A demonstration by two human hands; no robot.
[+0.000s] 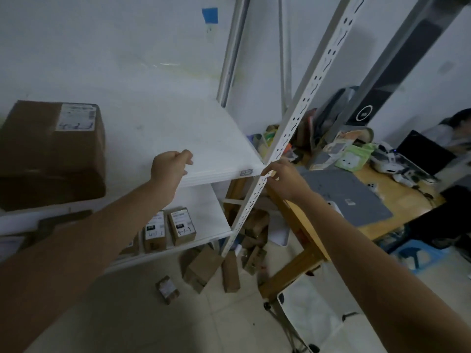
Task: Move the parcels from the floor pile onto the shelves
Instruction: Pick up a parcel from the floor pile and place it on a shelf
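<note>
As left hand (170, 169) curls over shelf (191, 128), right hand (283, 178) at post (293, 123)

Dim, cool indoor light; source not in view. The shelf board (193, 133) is the brightest surface. Broad soft shadow covers the floor (127, 314) at lower left. Slight blur throughout; the shelf upright (305, 93) leans steeply under wide-angle distortion.

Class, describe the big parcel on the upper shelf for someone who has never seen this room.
Find the white shelving rack and its upper shelf. At the shelf's left end sits a large brown cardboard box with a white label on top, far bigger than the small boxes on the shelf below.
</note>
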